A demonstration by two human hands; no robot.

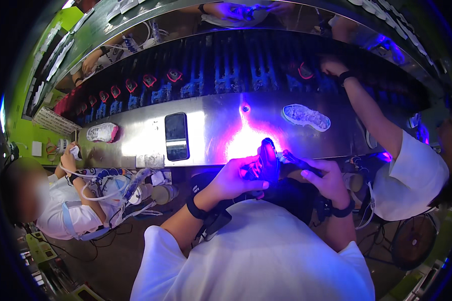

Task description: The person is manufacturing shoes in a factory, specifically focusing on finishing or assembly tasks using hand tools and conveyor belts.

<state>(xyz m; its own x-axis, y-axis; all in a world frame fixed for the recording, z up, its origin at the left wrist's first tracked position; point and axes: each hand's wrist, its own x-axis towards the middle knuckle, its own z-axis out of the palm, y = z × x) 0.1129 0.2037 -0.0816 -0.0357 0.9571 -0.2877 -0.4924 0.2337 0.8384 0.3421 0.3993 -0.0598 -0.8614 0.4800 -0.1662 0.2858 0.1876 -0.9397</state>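
My left hand (236, 179) is closed around a dark shoe upper (269, 163), tilted up under strong blue-purple light. In my right hand (328, 181) is a thin dark-handled tool, seemingly a brush (297, 161), its tip close beside the upper. Whether the tip touches it I cannot tell. Both hands are in front of the near edge of a metal bench (213, 120). Beyond them on the bench lies a pale shoe sole (306, 117), and a black phone (177, 136) lies to the left.
Behind the bench runs a dark conveyor (226, 65) carrying several red-rimmed pieces. A white-and-pink sole (102, 133) lies at the bench's left. One person (80, 200) sits on the left; another person's arm (369, 113) reaches to the conveyor on the right.
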